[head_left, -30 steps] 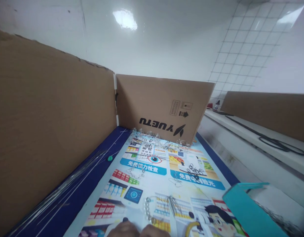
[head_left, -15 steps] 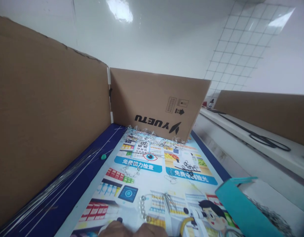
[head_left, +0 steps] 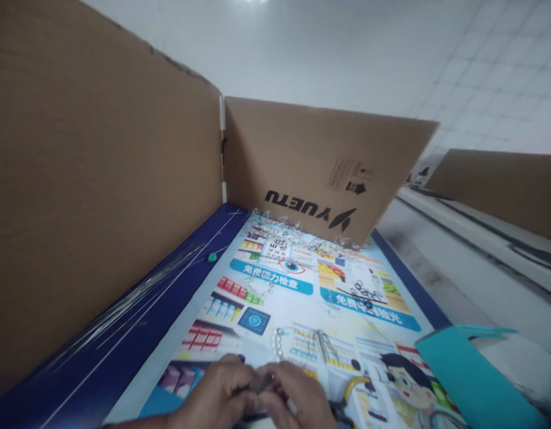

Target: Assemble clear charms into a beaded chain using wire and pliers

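My left hand [head_left: 222, 390] and my right hand [head_left: 296, 393] meet at the bottom middle of the head view. Both have bent fingers pinched together, fingertips against fingertips. Something small and dark shows between them, too blurred to name. Just beyond the fingers lies a short string of clear beads [head_left: 278, 342], with a little bundle of thin metal wires [head_left: 325, 345] to its right. A yellow-handled tool [head_left: 355, 387], partly cut off by the frame, rests beside my right hand.
A teal box [head_left: 476, 372] stands at the right. Long thin wires [head_left: 136, 298] and a green bead [head_left: 211, 257] lie on the left. Black rings [head_left: 364, 291] and more clear beaded pieces [head_left: 297, 235] lie farther back. Cardboard walls [head_left: 105, 149] rise left and behind.
The camera view has tilted down and swung left, so the scene sits higher and farther right. Both hands have come further into view, still close together.
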Demonstrator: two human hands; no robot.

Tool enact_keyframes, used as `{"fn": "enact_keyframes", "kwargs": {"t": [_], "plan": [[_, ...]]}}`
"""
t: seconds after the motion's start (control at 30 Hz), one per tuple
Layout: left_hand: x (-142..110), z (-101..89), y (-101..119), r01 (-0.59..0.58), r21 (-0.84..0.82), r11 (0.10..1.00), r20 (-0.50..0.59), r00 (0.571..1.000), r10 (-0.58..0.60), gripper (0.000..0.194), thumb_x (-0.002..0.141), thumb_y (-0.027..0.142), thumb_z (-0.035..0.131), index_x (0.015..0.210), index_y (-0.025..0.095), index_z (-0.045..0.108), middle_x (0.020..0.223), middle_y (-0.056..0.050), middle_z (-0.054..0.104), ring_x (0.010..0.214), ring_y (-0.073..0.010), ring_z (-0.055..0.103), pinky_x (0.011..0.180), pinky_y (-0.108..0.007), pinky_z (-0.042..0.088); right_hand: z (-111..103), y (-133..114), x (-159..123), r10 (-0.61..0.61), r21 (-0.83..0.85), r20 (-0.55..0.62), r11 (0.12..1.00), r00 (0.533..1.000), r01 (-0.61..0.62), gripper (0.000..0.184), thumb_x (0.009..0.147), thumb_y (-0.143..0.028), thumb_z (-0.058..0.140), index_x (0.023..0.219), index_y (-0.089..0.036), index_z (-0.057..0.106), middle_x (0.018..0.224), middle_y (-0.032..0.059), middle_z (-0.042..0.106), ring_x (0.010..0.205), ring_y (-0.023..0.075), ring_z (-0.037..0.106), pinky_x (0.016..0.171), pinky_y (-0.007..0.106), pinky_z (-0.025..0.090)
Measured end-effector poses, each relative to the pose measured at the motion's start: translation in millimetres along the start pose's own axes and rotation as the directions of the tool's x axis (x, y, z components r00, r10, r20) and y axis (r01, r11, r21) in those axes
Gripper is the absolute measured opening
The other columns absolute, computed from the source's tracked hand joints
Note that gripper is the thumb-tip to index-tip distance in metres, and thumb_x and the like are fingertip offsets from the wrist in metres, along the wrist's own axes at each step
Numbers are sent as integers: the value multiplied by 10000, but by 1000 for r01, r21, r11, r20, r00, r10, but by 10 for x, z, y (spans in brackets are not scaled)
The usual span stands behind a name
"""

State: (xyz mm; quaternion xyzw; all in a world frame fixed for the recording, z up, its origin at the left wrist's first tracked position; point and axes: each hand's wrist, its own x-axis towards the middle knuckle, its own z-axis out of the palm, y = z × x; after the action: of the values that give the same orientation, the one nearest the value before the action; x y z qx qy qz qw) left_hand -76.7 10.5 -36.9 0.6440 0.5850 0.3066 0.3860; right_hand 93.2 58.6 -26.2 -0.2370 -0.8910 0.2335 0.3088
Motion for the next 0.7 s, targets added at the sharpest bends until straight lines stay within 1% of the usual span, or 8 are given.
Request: {"fn": "enact_keyframes", "kwargs": {"t": [0.07, 0.17, 0.23, 0.33, 0.43, 0.5, 0.6, 0.7], "plan": [[1, -20, 93, 32, -41, 999, -31, 999, -33, 208, 742, 250, 530, 565, 151, 576, 605, 21, 531, 660, -108, 471, 614, -195, 346, 0, -12, -1, 24, 66, -67, 998, 997, -19, 322, 844, -278, 444, 1158, -209, 451, 729, -8, 627, 616, 94, 581, 606, 173, 483], [-1, -70, 165, 43, -58, 997, -12, 999, -44, 167, 740, 214, 524, 606, 157, 605, 622, 29, 545, 674, -107, 475, 648, -205, 345, -28, -53, -5, 39, 27, -113, 999, 993, -36, 451, 850, -214, 428, 1286, -203, 312, 818, 18, 619, 674, 102, 586, 649, 185, 491], [-6, -85, 168, 35, -55, 998, 5, 999, -35, 162, 739, 207, 527, 608, 161, 609, 612, 35, 539, 674, -103, 479, 662, -207, 342, -54, -73, -2, -5, -34, -107, 999, 994, 1, 479, 848, -199, 435, 1304, -195, 293, 833, 27, 610, 708, 109, 586, 670, 188, 491], [-12, -75, 145, 4, -47, 999, 7, 1000, -4, 152, 744, 197, 523, 624, 168, 613, 612, 39, 547, 676, -99, 485, 681, -211, 340, -83, -64, 5, -68, -108, -55, 992, 996, 62, 465, 853, -203, 430, 1302, -184, 310, 848, 43, 605, 745, 124, 585, 689, 200, 492], [-13, -61, 134, -21, -20, 1000, -5, 1000, 21, 154, 747, 207, 526, 622, 168, 607, 612, 36, 557, 682, -105, 487, 680, -216, 344, -94, -27, 2, -109, -212, -26, 972, 994, 102, 451, 852, -240, 441, 1290, -192, 347, 929, 70, 603, 789, 148, 591, 704, 225, 496], [-12, -67, 145, -28, -9, 1000, -3, 1000, 28, 155, 747, 202, 526, 618, 168, 605, 606, 34, 557, 682, -109, 487, 679, -220, 345, -97, -12, 0, -133, -263, -43, 958, 990, 117, 457, 847, -266, 450, 1288, -190, 358, 935, 73, 606, 770, 152, 596, 685, 225, 502], [-11, -86, 167, -46, -5, 999, 23, 999, 46, 153, 752, 175, 513, 634, 172, 611, 610, 35, 563, 687, -110, 490, 691, -223, 344, -108, -24, 9, -158, -267, -99, 955, 982, 127, 490, 850, -273, 438, 1314, -168, 317, 852, 58, 615, 680, 138, 593, 613, 207, 506], [-12, -87, 164, -51, 11, 999, 11, 999, 51, 136, 744, 166, 524, 637, 167, 609, 625, 33, 563, 685, -107, 492, 685, -216, 342, -128, -57, 22, -186, -308, -77, 939, 980, 154, 482, 853, -268, 436, 1313, -181, 320, 868, 56, 618, 724, 148, 599, 644, 222, 512]]}}
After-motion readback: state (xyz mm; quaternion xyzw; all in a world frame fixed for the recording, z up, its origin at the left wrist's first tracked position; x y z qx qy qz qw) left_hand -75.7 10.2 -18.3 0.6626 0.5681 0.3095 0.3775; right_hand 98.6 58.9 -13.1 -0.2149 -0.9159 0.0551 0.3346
